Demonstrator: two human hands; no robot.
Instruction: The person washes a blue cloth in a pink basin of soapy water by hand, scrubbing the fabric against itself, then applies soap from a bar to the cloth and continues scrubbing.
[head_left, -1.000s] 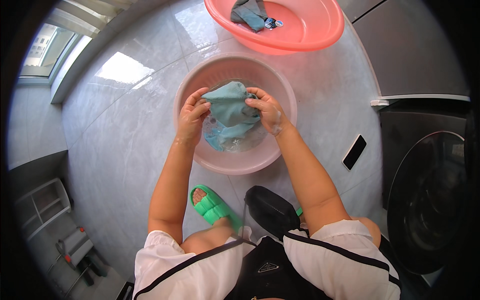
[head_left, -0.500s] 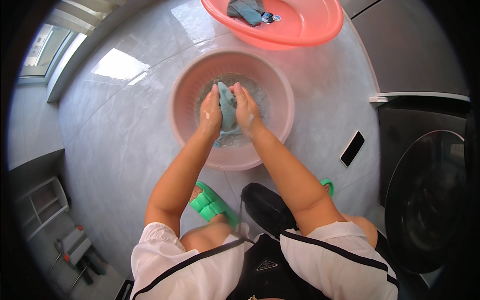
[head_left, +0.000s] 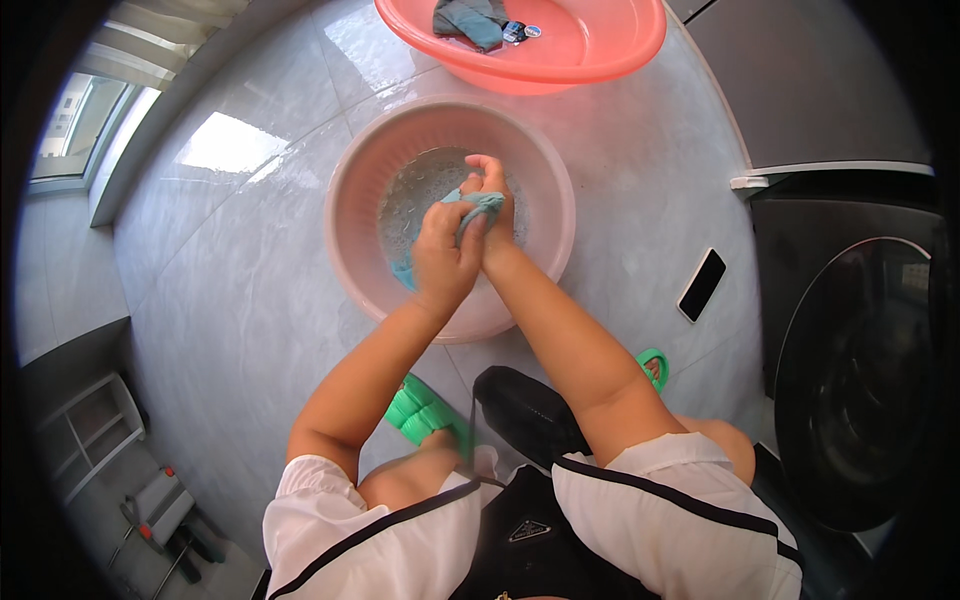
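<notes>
The blue cloth (head_left: 484,203) is bunched between the hands above bubbly water (head_left: 402,210) in a pink basin (head_left: 348,215). The left hand (head_left: 446,248) clamps its grip on it; the right hand (head_left: 497,205) lies against it, closure unclear. Soaked, it should handle soft, limp, heavyish and slippery, best held by thick folds.
</notes>
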